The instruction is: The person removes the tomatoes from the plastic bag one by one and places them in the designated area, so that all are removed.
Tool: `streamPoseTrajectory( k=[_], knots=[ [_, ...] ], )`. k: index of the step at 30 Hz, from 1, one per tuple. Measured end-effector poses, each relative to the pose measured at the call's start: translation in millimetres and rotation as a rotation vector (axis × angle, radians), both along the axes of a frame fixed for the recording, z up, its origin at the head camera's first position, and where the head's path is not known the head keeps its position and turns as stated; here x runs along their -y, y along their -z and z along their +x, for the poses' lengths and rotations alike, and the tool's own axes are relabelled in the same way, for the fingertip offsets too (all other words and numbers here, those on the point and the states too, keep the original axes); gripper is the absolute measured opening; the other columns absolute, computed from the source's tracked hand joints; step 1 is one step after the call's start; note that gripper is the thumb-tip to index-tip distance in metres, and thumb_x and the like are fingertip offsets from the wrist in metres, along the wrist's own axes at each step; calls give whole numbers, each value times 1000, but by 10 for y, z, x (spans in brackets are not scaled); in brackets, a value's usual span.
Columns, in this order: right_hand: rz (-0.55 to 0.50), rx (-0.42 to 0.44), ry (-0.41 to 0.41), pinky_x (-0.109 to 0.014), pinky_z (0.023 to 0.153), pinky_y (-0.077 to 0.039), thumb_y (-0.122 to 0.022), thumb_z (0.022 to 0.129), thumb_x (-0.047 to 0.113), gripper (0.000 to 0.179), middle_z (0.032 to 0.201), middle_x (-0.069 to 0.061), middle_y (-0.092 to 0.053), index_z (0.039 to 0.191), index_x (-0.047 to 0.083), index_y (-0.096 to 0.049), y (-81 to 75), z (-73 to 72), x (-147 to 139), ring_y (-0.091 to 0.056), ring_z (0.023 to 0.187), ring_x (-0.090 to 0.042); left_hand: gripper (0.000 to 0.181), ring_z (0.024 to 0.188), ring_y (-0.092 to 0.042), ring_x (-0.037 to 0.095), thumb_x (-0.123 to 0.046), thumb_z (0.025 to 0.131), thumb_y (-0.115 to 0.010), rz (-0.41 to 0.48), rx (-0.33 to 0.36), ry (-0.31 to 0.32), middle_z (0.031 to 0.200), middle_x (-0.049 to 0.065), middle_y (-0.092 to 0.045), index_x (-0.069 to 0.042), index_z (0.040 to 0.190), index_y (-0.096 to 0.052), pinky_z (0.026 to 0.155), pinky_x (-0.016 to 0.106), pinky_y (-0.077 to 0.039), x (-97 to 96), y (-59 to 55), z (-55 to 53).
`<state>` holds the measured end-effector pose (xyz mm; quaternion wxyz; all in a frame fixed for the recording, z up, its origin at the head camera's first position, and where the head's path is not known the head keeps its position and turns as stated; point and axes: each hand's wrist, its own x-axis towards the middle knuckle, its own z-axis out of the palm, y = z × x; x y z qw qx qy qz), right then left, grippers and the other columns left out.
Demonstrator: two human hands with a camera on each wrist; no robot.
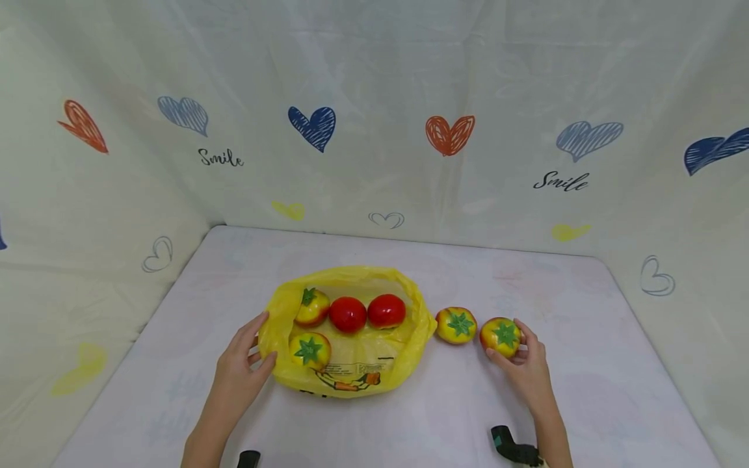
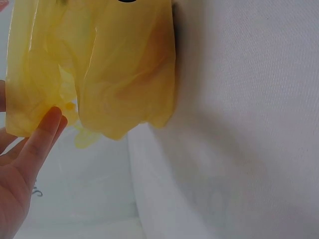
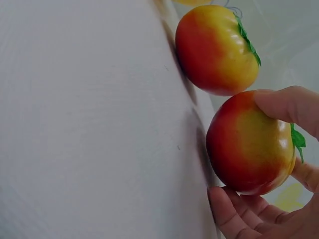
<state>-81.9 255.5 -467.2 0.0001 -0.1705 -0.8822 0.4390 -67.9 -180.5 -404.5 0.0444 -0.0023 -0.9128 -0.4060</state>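
A yellow plastic bag (image 1: 409, 361) stands with its mouth spread wide on the table. My left hand (image 1: 241, 364) grips the bag's left side with thumb and fingers; the left wrist view shows the fingertips against the thin yellow film (image 2: 129, 74). Inside lie two yellow-red toy tomatoes, one at the back left (image 1: 316, 311) and one at the front left (image 1: 304, 356), plus two red round fruits (image 1: 348, 315). To the right of the bag, my right hand (image 1: 529, 364) holds a toy tomato (image 3: 249, 149) with a green leafy top between thumb and fingers, low over the tabletop.
Another toy tomato (image 1: 449, 331) sits between the bag and the held one, close to both. The white-covered table (image 1: 374, 429) meets a pale curtain (image 1: 374, 78) printed with hearts at its back edge. Dark wrist-camera mounts (image 1: 512, 447) show near both wrists.
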Motion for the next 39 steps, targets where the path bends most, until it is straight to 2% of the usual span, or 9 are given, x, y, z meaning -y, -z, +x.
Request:
streamPoseTrajectory(
  k=[5,22,39],
  knots=[
    [4,24,-3,-13,70,-41,-68,84,33,80,129,-23,-32,146,13,-21,52,-10,-23,-43,100,-28,64,110,-52,35,-2,85,-61,-6,-14,0,140,18,-39,-7,143,-34,85,42,-54,0,12,-2],
    [3,61,-17,-14,68,-44,-65,82,46,87,125,-22,-37,148,12,-19,47,-38,-32,-47,101,-29,64,109,-52,35,-1,85,-61,3,-12,-1,139,19,-40,-6,143,-34,86,42,-53,-10,-9,6],
    [2,57,-11,-12,67,-42,-65,83,45,87,129,-23,-34,149,12,-18,39,-29,-27,-46,101,-29,63,108,-53,37,1,84,-61,-3,-51,6,138,20,-41,-5,142,-35,84,43,-54,-15,-12,2]
  ],
)
